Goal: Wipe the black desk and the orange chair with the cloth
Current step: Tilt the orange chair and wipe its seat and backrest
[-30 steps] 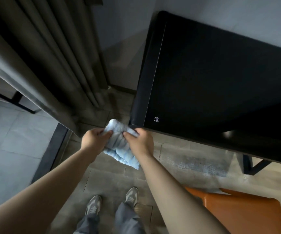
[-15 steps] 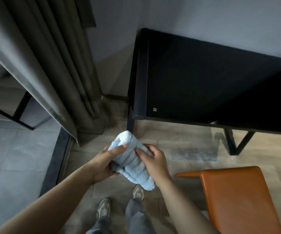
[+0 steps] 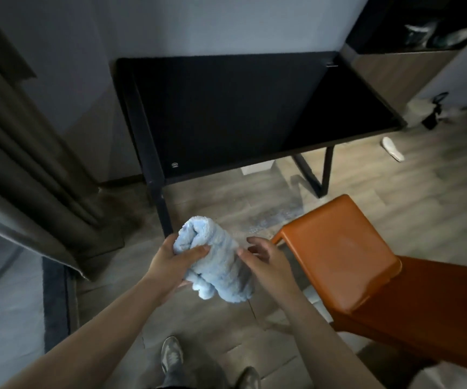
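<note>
Head view: left hand (image 3: 171,261) grasps the bunched blue cloth (image 3: 216,262) at waist height, thumb across it, likely gathering a wiping pad. Right hand (image 3: 266,262) rests fingertips against it, fingers relaxed; desk (image 3: 226,113) ahead, chair (image 3: 339,248) right, both untouched.

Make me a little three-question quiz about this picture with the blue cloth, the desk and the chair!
1. True or false: the cloth is lying flat on the black desk.
2. Which hand grips the cloth with its thumb across it? A) left hand B) right hand C) neither
3. Fill in: the orange chair stands on the person's ____ side.

Key:
1. False. It is bunched up and held in the air, in front of the desk.
2. A. The right hand's fingers are loose beside the cloth; whether they touch it is unclear.
3. Right.
</note>
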Tool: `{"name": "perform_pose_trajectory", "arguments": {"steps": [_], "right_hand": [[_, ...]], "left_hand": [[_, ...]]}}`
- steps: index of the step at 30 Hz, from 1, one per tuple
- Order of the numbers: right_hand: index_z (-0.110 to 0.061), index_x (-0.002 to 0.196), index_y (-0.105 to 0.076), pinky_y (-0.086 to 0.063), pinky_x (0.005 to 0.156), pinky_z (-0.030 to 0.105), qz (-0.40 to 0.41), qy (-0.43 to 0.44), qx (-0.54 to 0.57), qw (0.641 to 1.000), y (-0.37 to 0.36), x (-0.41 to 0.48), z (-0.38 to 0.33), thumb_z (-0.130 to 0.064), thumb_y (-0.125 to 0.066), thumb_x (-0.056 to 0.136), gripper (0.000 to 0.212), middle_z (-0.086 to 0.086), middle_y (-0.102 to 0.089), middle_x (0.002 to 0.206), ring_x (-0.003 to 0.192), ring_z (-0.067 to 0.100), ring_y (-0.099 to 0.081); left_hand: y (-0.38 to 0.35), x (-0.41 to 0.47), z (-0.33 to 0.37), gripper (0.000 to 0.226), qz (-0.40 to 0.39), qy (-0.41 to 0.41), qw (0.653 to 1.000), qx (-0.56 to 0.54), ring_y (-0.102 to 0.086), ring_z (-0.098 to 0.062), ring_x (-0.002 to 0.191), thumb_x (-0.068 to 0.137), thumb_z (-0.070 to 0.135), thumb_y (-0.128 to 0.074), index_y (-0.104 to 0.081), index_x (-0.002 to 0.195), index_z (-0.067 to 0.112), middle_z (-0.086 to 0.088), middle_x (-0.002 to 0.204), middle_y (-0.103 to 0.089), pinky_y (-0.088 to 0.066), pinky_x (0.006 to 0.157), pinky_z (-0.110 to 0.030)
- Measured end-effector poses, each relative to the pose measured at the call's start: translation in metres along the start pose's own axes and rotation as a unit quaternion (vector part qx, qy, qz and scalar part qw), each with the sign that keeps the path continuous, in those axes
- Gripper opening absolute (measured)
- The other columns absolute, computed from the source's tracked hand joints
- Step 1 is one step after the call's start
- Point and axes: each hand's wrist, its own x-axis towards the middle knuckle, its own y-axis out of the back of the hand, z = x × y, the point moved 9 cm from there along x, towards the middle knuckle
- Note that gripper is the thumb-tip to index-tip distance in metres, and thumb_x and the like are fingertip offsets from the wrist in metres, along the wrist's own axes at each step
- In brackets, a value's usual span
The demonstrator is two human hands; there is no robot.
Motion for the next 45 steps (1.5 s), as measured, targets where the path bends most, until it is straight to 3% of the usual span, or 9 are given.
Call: {"name": "perform_pose_trajectory", "arguments": {"steps": [7,12,16,21,26,32,37,41,45], "right_hand": [[-0.038,0.131,-0.054,-0.051,0.09,0.019,0.003,0.048,0.063,0.997,0.096,-0.056,0.032,-0.056,-0.07,0.082,0.054,-0.019,-0.062,0.126,0.116,-0.004,-0.057],[-0.05,0.119,-0.056,-0.053,0.09,0.024,0.029,0.063,0.099,0.993,0.195,-0.099,0.063,-0.06,-0.067,0.076,0.046,-0.025,-0.065,0.118,0.111,-0.002,-0.061],[-0.033,0.132,-0.056,-0.055,0.085,0.022,0.02,0.048,0.13,0.99,0.265,-0.125,0.097,-0.043,-0.07,0.086,0.049,-0.011,-0.067,0.123,0.111,0.006,-0.064],[-0.029,0.118,-0.065,-0.055,0.076,0.019,0.066,0.055,0.125,0.988,0.336,-0.14,0.13,-0.025,-0.071,0.088,0.031,-0.009,-0.073,0.11,0.1,0.008,-0.069],[-0.035,0.12,-0.062,-0.057,0.079,0.025,0.1,0.048,0.116,0.987,0.378,-0.135,0.154,-0.038,-0.073,0.084,0.038,-0.013,-0.071,0.113,0.102,0.007,-0.068],[-0.035,0.13,-0.054,-0.054,0.083,0.023,0.178,-0.015,0.062,0.982,0.441,-0.111,0.194,-0.046,-0.07,0.084,0.05,-0.015,-0.065,0.115,0.105,0.004,-0.063],[-0.032,0.128,-0.054,-0.053,0.083,0.026,0.254,-0.081,0.036,0.963,0.499,-0.097,0.224,-0.042,-0.064,0.09,0.04,-0.014,-0.061,0.113,0.101,0.006,-0.062],[-0.025,0.124,-0.059,-0.046,0.076,0.016,0.318,-0.101,0.029,0.942,0.542,-0.099,0.242,-0.034,-0.061,0.094,0.031,-0.011,-0.062,0.112,0.096,0.0,-0.059],[-0.016,0.123,-0.063,-0.055,0.09,0.036,0.392,-0.136,0.057,0.908,0.586,-0.107,0.269,-0.027,-0.057,0.097,0.029,-0.001,-0.066,0.114,0.104,0.014,-0.063]], "left_hand": [[-0.134,-0.024,-0.008,0.031,-0.149,0.003,0.989,-0.006,-0.07,-0.035,0.095,0.087,0.016,-0.067,-0.06,0.116,0.007,-0.02,0.107,-0.069,-0.057,0.066,-0.037],[-0.253,-0.055,-0.032,0.04,-0.238,0.046,0.969,-0.04,-0.066,-0.031,0.107,0.086,0.021,-0.066,-0.057,0.125,0.014,-0.014,0.118,-0.068,-0.058,0.08,-0.042],[-0.337,-0.074,-0.044,0.043,-0.242,0.029,0.97,-0.007,-0.067,-0.028,0.107,0.086,0.025,-0.066,-0.055,0.128,0.02,-0.009,0.118,-0.069,-0.057,0.081,-0.043],[-0.414,-0.088,-0.052,0.03,-0.264,0.008,0.963,0.052,-0.068,-0.023,0.104,0.093,0.022,-0.06,-0.057,0.123,0.025,-0.004,0.115,-0.07,-0.058,0.084,-0.04],[-0.452,-0.069,-0.061,0.041,-0.223,0.023,0.971,0.086,-0.067,-0.026,0.106,0.086,0.024,-0.069,-0.057,0.124,0.019,-0.006,0.115,-0.07,-0.053,0.092,-0.053],[-0.493,-0.012,-0.051,0.052,-0.185,-0.01,0.971,0.149,-0.068,-0.024,0.103,0.073,0.034,-0.081,-0.062,0.118,0.014,-0.005,0.11,-0.071,-0.053,0.092,-0.048],[-0.528,0.041,-0.039,0.043,-0.137,-0.07,0.949,0.277,-0.067,-0.013,0.088,0.074,0.04,-0.079,-0.063,0.107,0.019,0.002,0.095,-0.07,-0.053,0.069,-0.027],[-0.571,0.061,-0.04,0.05,-0.173,-0.086,0.926,0.323,-0.068,-0.017,0.088,0.067,0.055,-0.069,-0.063,0.102,0.02,0.001,0.091,-0.07,-0.056,0.078,-0.039],[-0.614,0.072,-0.042,0.039,-0.177,-0.114,0.915,0.343,-0.064,-0.002,0.082,0.066,0.052,-0.068,-0.062,0.097,0.029,0.012,0.087,-0.069,-0.045,0.065,-0.018]]}}
